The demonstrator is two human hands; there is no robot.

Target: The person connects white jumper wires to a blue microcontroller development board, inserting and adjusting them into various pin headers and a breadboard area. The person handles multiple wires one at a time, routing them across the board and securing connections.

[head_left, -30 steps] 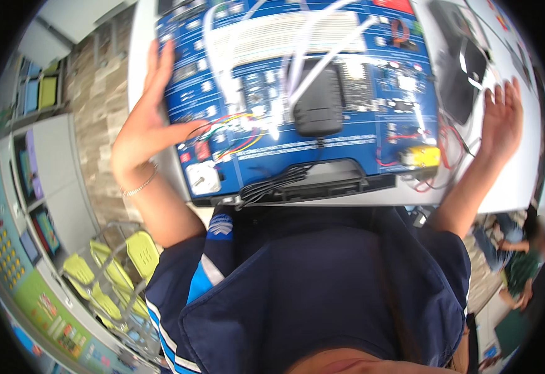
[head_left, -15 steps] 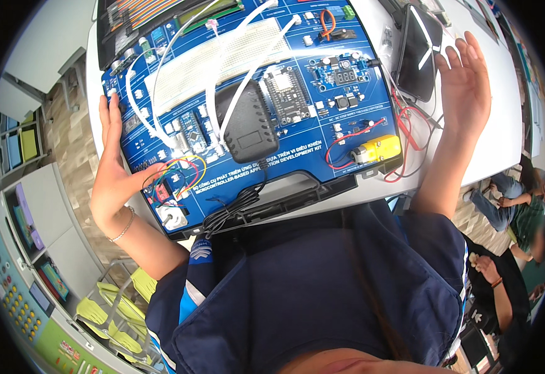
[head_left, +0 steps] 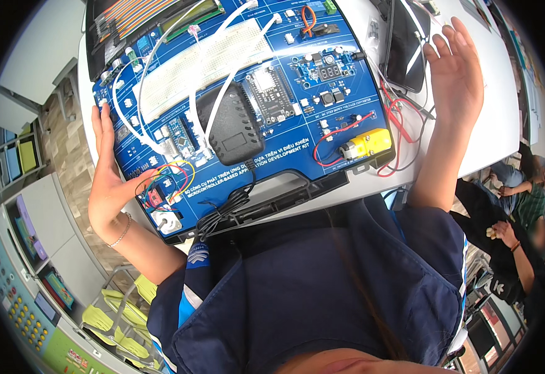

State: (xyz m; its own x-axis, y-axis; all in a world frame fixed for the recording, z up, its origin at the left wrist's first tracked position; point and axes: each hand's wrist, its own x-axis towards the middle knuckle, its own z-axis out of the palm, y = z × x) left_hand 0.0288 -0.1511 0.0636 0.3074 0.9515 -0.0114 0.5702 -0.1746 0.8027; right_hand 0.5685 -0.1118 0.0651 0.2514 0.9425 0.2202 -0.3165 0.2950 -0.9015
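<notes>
A blue electronics trainer board (head_left: 222, 181) in a black case lies on the table before me. My left hand (head_left: 111, 187) is at its left edge, fingers stretched along the side and thumb over the board beside a small red module (head_left: 154, 197) with coloured jumper wires. My right hand (head_left: 456, 78) is raised on the far right, holding nothing, its fingers apart and slightly bent, beside a black smartphone (head_left: 406, 53). On the board are a black power adapter (head_left: 230, 128), a white breadboard (head_left: 201, 71), white cables and a yellow gear motor (head_left: 369, 144).
Red and black leads (head_left: 403, 124) lie on the white table (head_left: 491, 124) right of the board. The adapter's bundled cord (head_left: 222, 212) hangs over the case's front handle. Green chairs (head_left: 120, 318) stand at lower left; other people (head_left: 516, 243) are at right.
The board, phone and table appear slightly farther left in the view. My right hand appears a little higher and farther left; my left hand stays at the board's edge.
</notes>
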